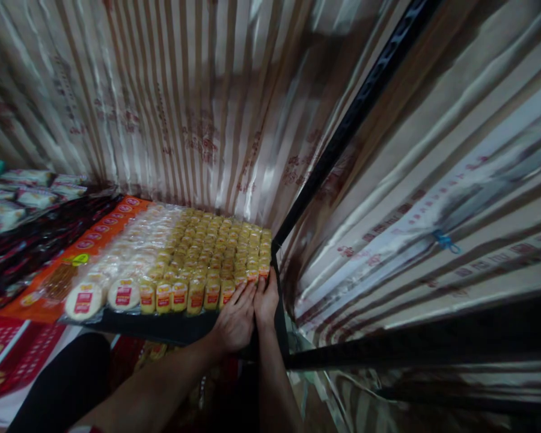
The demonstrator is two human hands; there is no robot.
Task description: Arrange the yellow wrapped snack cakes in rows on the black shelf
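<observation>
Rows of small yellow-wrapped packets (216, 246) with red labels stand packed on a dark shelf (162, 328). My left hand (235, 320) lies at the front right corner of the rows, its fingers stretched flat against the nearest packets. Close beside it, my right hand (267, 300) presses the last packet at the right end, next to the black frame post (277, 282). Both hands touch each other at the fingers. Whether either hand grips a packet is hidden.
Round white packets (117, 282) and an orange pack (72, 258) lie left of the yellow rows. Dark wrapped goods (22, 240) fill the far left. Striped plastic sheeting (184, 102) hangs behind, and more sheeting (433, 210) to the right. A red printed box (9, 355) lies below.
</observation>
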